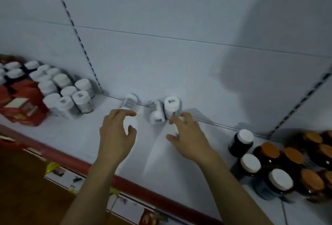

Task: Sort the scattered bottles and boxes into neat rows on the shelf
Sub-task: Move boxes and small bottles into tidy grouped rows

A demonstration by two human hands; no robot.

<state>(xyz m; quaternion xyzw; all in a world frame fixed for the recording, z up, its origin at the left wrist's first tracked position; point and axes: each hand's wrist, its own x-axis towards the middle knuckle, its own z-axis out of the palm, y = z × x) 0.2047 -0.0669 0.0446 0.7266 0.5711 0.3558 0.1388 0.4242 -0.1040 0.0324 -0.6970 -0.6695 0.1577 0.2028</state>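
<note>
Nearest the camera, two bare forearms reach up over the red front lip point(59, 156) of the shelf point(75, 135). Below the lip a lower level holds blurred packets point(59, 172); labels unreadable.

Front right of the shelf: three dark jars with white lids point(250, 164), close together, just beside a group of orange-lidded jars point(292, 155) that runs to the frame edge.

Mid-shelf:
- left hand point(116, 133) hangs over bare white board. Grip spread, fingers loosely curved, thumb apart from them, nothing held.
- right hand point(190, 142): grip also spread, fingers fanned toward the back, nothing held. Index fingertip sits at the foot of the upright bottle point(171, 105); contact cannot be told through the blur.

Left side: red boxes point(23, 108) near the front edge. Behind and to the right of them is a tight cluster of white-capped bottles point(68, 91), standing.

Back of shelf, against the rear panel, three loose white bottles:
- the upright bottle, cap up, sticker on the cap
- lying bottle point(157, 114) touching its left side, cap toward the front
- third bottle point(129, 101) apart to the left, beyond the left fingertips; pose unclear in the blur

Rear panel point(179, 18) is plain white, with a slotted upright point(79, 39) running down to the shelf.
</note>
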